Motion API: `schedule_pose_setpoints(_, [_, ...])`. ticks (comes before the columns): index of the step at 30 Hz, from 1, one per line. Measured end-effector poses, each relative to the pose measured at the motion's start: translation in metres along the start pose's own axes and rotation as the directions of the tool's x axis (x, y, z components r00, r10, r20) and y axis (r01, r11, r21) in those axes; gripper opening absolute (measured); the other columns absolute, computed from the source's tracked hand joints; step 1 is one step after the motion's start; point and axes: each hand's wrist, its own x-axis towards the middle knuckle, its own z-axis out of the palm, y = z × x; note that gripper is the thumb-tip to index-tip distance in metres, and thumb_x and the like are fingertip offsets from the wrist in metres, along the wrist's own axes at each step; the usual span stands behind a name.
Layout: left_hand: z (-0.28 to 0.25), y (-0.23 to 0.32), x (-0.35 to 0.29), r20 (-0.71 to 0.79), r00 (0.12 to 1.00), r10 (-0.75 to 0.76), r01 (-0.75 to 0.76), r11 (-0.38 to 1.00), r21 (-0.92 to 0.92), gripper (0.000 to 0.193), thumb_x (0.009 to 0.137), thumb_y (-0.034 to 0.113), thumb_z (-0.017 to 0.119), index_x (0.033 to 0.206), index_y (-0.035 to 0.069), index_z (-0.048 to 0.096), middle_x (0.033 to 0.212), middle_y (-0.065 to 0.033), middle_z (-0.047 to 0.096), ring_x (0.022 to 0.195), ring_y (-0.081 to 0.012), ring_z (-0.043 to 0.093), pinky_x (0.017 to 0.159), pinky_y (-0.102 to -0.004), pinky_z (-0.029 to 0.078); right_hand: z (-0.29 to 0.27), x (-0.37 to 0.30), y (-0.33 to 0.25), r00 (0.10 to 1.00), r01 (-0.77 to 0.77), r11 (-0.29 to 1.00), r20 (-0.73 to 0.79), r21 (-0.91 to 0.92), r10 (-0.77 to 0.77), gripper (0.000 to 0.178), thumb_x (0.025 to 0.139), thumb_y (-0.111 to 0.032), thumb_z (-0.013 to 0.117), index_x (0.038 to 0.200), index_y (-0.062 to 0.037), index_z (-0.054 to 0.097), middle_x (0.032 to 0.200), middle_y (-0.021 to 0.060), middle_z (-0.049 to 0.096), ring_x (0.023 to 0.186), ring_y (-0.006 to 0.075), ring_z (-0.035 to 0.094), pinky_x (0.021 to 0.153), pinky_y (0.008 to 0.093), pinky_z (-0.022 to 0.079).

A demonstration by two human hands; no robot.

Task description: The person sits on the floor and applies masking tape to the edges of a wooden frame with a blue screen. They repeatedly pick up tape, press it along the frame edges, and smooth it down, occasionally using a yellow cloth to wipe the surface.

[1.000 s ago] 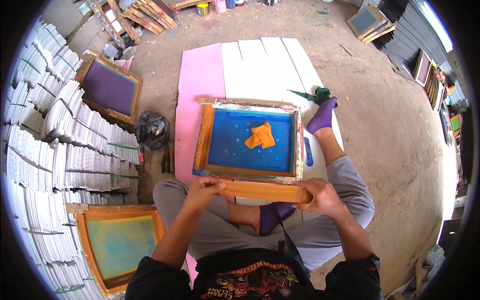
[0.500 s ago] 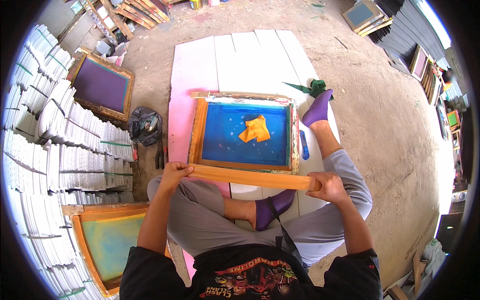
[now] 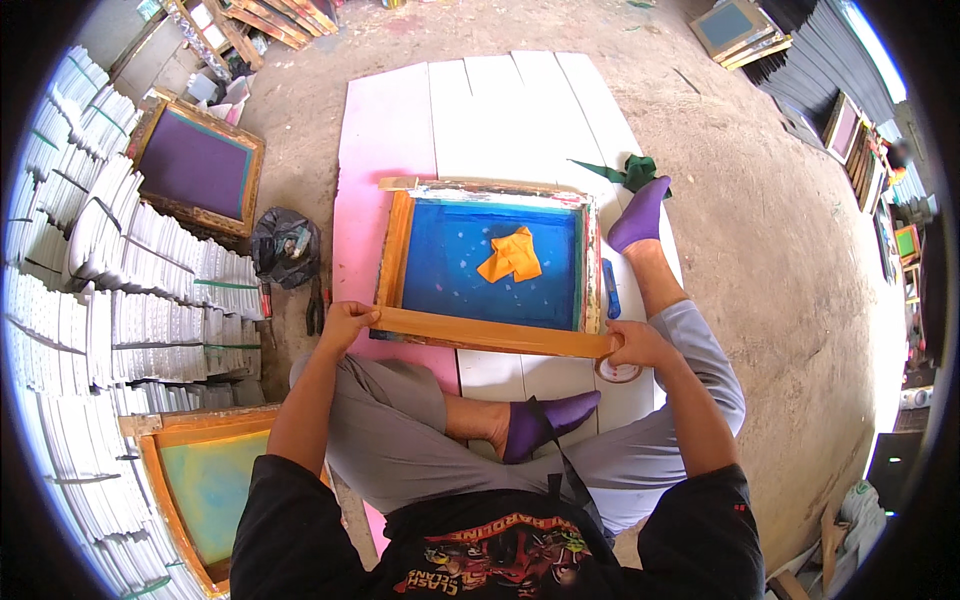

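A brown strip of packing tape (image 3: 490, 332) stretches between my hands, along the near side of a wooden screen-printing frame (image 3: 397, 250). My left hand (image 3: 350, 322) pinches its loose end at the frame's near left corner. At the near right corner my right hand (image 3: 638, 345) grips the tape roll (image 3: 617, 370), which hangs below the fingers. Inside the frame is a blue mesh (image 3: 450, 270) with small pale spots. A crumpled piece of orange tape (image 3: 511, 255) lies on the mesh. Whether the strip touches the wood along its whole length, I cannot tell.
A blue box cutter (image 3: 610, 288) lies right of the frame, near my socked foot (image 3: 640, 213). White and pink boards (image 3: 490, 120) lie beneath. Green cloth (image 3: 640, 172) sits beyond the foot. At left are stacked white sheets (image 3: 150, 330), a black bag (image 3: 286, 248), pliers (image 3: 316, 305) and other screens (image 3: 195, 165).
Both hands have moved slightly away from me, bringing the strip from just in front of the frame to over its near side. The right hand has turned, and the tape roll now shows below it.
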Motion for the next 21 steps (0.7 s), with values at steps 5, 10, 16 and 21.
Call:
schedule_pose_setpoints(5, [-0.008, -0.015, 0.006, -0.007, 0.998, -0.063, 0.063, 0.996, -0.066, 0.02, 0.093, 0.014, 0.079, 0.101, -0.004, 0.074, 0.091, -0.0075, 0.074, 0.084, -0.0137, 0.068, 0.08, -0.0282, 0.054, -0.009, 0.042, 0.018, 0.962, -0.107, 0.972, 0.268, 0.207, 0.048, 0.051, 0.063, -0.017, 0.084, 0.108, -0.0011, 0.069, 0.089, 0.0072, 0.07, 0.079, 0.0198, 0.068, 0.07, 0.0333, 0.055])
schedule_pose_setpoints(10, [-0.01, -0.016, 0.003, 0.036, 0.989, -0.145, 0.149, 0.954, -0.26, 0.021, 0.094, 0.018, 0.079, 0.103, 0.0, 0.073, 0.095, -0.006, 0.074, 0.085, -0.0139, 0.068, 0.081, -0.0292, 0.056, -0.022, 0.054, 0.008, 0.962, -0.193, 0.89, 0.258, 0.412, 0.089, 0.045, 0.066, -0.01, 0.084, 0.107, -0.0005, 0.069, 0.087, 0.0032, 0.067, 0.074, 0.0135, 0.064, 0.063, 0.0289, 0.053])
schedule_pose_setpoints(16, [-0.003, -0.006, 0.002, -0.04, 0.986, -0.164, 0.147, 0.951, -0.271, 0.022, 0.093, 0.019, 0.08, 0.101, 0.0, 0.074, 0.093, -0.0054, 0.074, 0.085, -0.0141, 0.068, 0.081, -0.0305, 0.055, -0.04, 0.063, -0.011, 0.975, -0.203, 0.86, 0.174, 0.468, 0.136, 0.045, 0.069, -0.015, 0.086, 0.108, -0.0007, 0.07, 0.09, 0.0047, 0.067, 0.08, 0.0125, 0.063, 0.065, 0.0287, 0.053])
schedule_pose_setpoints(21, [-0.001, -0.011, -0.001, -0.075, 0.997, -0.018, 0.013, 0.998, -0.061, 0.025, 0.09, 0.016, 0.083, 0.1, -0.006, 0.077, 0.089, -0.0084, 0.076, 0.081, -0.0139, 0.068, 0.079, -0.0281, 0.054, -0.05, 0.046, -0.014, 0.999, 0.039, 0.997, -0.04, 0.073, -0.036, 0.056, 0.067, -0.028, 0.091, 0.113, -0.0014, 0.073, 0.099, 0.0147, 0.074, 0.088, 0.0279, 0.072, 0.079, 0.0397, 0.057])
